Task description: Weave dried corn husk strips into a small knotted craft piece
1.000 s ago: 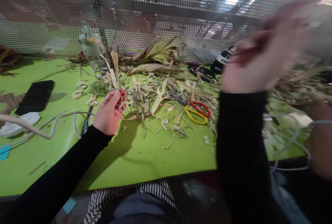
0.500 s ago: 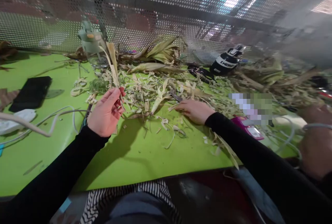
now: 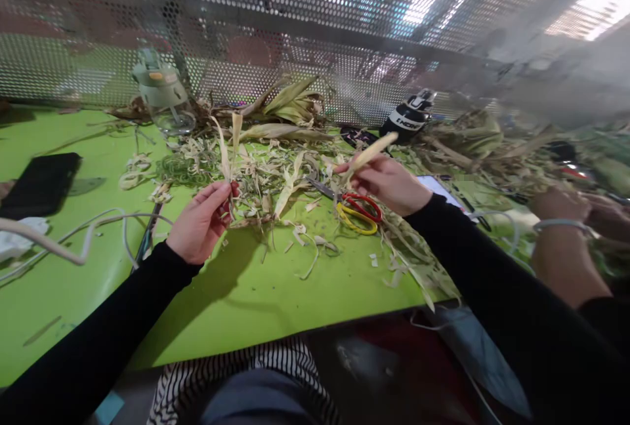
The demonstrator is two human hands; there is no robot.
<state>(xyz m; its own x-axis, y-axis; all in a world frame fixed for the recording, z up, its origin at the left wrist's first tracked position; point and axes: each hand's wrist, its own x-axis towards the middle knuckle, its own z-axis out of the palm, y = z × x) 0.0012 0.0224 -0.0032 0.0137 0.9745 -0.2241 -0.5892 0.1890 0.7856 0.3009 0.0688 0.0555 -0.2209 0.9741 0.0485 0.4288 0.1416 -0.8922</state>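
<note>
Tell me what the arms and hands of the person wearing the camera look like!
Both arms wear long, plain black sleeves: left sleeve, right sleeve. They fit snugly and end at the wrists, with no pictures or writing that I can see. The left hand and right hand are bare, without gloves.

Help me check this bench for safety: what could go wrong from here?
The right hand, holding a pale husk strip, could brush the scissors lying close by. The thin husk pieces in the left hand might split if pinched hard. The pale cable near the left sleeve could snag it.
</note>
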